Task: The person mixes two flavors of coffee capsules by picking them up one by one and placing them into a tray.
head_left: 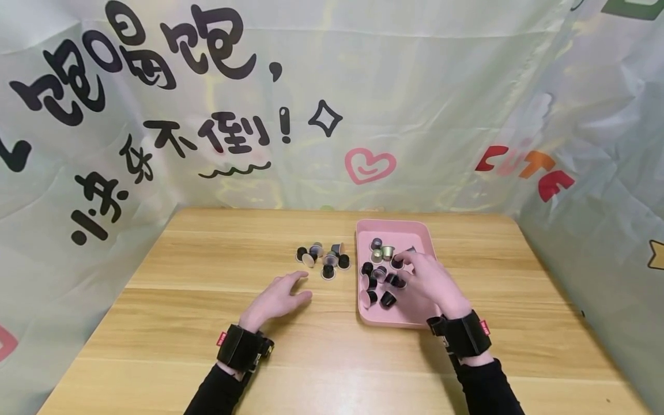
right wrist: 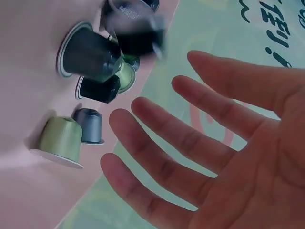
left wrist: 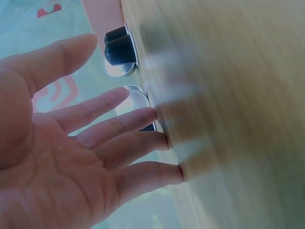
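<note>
My left hand is just above the wood table, fingers spread and fairly straight, nothing in it. Beyond its fingertips stands a loose group of coffee capsules, among them a black coffee capsule; dark capsules also show past the thumb in the left wrist view. Over the pink tray hovers my right hand, its fingers apart and holding nothing. In the right wrist view a blurred black capsule is off the thumb's tip, apart from it. Below lie several capsules in the tray, including a green capsule.
The wood table meets a printed cloth backdrop at its far edge and sides. The tray's raised rim surrounds its capsules, most of them on its left half. Capsules in the table group stand close to the tray's left wall.
</note>
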The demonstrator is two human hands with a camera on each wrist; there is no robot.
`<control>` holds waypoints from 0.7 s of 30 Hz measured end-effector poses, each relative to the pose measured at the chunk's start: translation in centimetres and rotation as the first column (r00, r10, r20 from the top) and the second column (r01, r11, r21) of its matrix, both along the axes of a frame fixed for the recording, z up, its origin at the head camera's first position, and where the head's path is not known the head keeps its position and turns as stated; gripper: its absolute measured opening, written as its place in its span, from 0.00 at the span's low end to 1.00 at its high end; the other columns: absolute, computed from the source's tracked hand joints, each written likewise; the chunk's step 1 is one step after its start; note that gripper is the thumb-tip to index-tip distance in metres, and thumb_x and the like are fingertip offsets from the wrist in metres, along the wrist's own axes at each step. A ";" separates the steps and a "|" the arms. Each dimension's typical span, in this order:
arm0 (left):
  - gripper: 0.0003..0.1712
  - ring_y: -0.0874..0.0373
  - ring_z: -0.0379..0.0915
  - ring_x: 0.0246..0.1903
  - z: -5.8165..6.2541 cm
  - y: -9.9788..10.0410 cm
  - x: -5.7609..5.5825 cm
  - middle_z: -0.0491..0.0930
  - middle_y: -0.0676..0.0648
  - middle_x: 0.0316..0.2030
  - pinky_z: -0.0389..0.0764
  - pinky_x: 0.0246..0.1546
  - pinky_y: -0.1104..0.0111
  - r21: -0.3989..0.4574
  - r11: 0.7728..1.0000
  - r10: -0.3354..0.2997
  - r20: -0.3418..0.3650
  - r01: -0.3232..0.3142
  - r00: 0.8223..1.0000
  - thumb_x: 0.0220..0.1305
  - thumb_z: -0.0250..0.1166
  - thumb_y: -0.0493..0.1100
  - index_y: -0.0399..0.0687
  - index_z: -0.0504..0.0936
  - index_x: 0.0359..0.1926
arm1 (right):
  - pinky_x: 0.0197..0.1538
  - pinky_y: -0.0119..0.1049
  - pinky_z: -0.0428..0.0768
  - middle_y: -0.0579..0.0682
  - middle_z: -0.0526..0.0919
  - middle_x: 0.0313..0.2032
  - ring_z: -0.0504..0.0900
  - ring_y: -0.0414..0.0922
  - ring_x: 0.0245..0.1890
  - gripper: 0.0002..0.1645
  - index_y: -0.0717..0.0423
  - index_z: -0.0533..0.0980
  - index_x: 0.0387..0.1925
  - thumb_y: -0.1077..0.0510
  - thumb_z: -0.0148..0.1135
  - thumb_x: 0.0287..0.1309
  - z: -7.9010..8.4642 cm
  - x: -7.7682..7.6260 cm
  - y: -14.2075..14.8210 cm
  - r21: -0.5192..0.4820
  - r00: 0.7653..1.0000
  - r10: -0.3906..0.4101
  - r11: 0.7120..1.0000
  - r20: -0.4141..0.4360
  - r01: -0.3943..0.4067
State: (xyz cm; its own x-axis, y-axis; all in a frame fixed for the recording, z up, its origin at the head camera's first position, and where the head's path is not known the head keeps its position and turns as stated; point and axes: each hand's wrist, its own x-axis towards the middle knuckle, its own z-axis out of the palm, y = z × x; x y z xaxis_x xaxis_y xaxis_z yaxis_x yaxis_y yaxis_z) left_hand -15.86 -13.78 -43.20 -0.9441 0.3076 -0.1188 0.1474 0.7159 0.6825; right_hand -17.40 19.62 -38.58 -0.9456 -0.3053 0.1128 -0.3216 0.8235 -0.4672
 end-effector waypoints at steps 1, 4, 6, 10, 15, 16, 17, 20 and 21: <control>0.33 0.38 0.63 0.72 0.0 0.0 0.0 0.69 0.34 0.70 0.63 0.74 0.45 -0.002 1.000 -0.001 0.000 0.001 1.000 0.70 0.63 0.48 0.38 0.67 0.71 | 0.50 0.57 0.82 0.64 0.84 0.54 0.84 0.60 0.48 0.22 0.64 0.77 0.57 0.62 0.62 0.63 0.1 0.1 0.0 0.001 1.000 -0.001 1.000 0.005 0.001; 0.34 0.38 0.63 0.72 -0.1 0.1 0.0 0.69 0.34 0.70 0.63 0.74 0.45 -0.004 1.000 0.000 0.000 0.000 1.000 0.70 0.63 0.48 0.38 0.67 0.71 | 0.48 0.55 0.83 0.64 0.83 0.56 0.85 0.58 0.46 0.23 0.63 0.76 0.59 0.59 0.62 0.65 0.5 0.5 0.1 -0.006 1.000 0.002 1.000 0.022 -0.002; 0.34 0.38 0.63 0.72 -0.1 0.1 0.0 0.69 0.34 0.70 0.63 0.74 0.45 -0.004 1.000 0.004 0.004 -0.004 1.000 0.70 0.63 0.48 0.38 0.67 0.71 | 0.46 0.53 0.84 0.64 0.83 0.57 0.86 0.57 0.45 0.24 0.62 0.76 0.60 0.57 0.62 0.66 0.8 0.7 0.2 -0.012 1.000 0.007 1.000 0.031 -0.006; 0.34 0.38 0.63 0.72 -0.1 0.1 0.0 0.68 0.34 0.70 0.63 0.74 0.44 -0.007 1.000 0.009 0.006 -0.009 1.000 0.70 0.63 0.48 0.39 0.67 0.71 | 0.46 0.53 0.84 0.62 0.83 0.57 0.86 0.56 0.46 0.24 0.60 0.76 0.61 0.54 0.62 0.67 0.9 0.8 0.2 -0.024 0.999 0.010 1.000 0.049 -0.008; 0.34 0.38 0.62 0.72 -0.1 0.0 0.0 0.68 0.34 0.71 0.63 0.74 0.44 -0.008 1.000 0.005 0.015 -0.005 1.000 0.70 0.63 0.48 0.39 0.67 0.71 | 0.50 0.55 0.83 0.62 0.83 0.57 0.85 0.57 0.49 0.24 0.60 0.76 0.61 0.54 0.61 0.67 0.9 0.6 0.4 -0.056 0.997 0.020 0.998 0.070 -0.016; 0.34 0.38 0.62 0.72 -0.1 0.0 0.0 0.68 0.34 0.71 0.63 0.74 0.44 -0.007 1.000 0.005 0.017 -0.005 1.000 0.70 0.63 0.48 0.39 0.67 0.71 | 0.50 0.55 0.83 0.63 0.83 0.57 0.85 0.58 0.49 0.24 0.60 0.76 0.62 0.55 0.61 0.68 0.9 0.5 0.5 -0.067 0.997 0.023 0.998 0.074 -0.018; 0.34 0.38 0.62 0.72 0.0 0.0 0.0 0.68 0.34 0.71 0.63 0.74 0.44 -0.006 1.000 0.005 0.017 -0.005 1.000 0.70 0.63 0.48 0.39 0.67 0.71 | 0.51 0.56 0.83 0.63 0.82 0.57 0.84 0.58 0.49 0.24 0.61 0.75 0.62 0.55 0.60 0.68 1.0 0.5 0.6 -0.077 0.997 0.024 0.997 0.075 -0.019; 0.34 0.38 0.62 0.72 0.0 -0.1 -0.1 0.68 0.34 0.71 0.63 0.74 0.44 0.001 1.000 0.002 0.019 -0.002 1.000 0.70 0.63 0.48 0.39 0.67 0.71 | 0.52 0.57 0.82 0.64 0.82 0.58 0.83 0.60 0.50 0.24 0.64 0.75 0.61 0.57 0.60 0.68 1.0 0.4 0.9 -0.094 0.997 0.020 0.995 0.073 -0.013; 0.34 0.38 0.62 0.72 0.1 -0.1 -0.1 0.68 0.34 0.71 0.63 0.74 0.44 0.000 1.000 0.000 0.018 0.000 1.000 0.70 0.63 0.48 0.39 0.67 0.71 | 0.53 0.58 0.82 0.65 0.82 0.58 0.83 0.60 0.51 0.23 0.64 0.75 0.61 0.58 0.60 0.68 1.0 0.4 1.1 -0.096 0.997 0.016 0.995 0.072 -0.009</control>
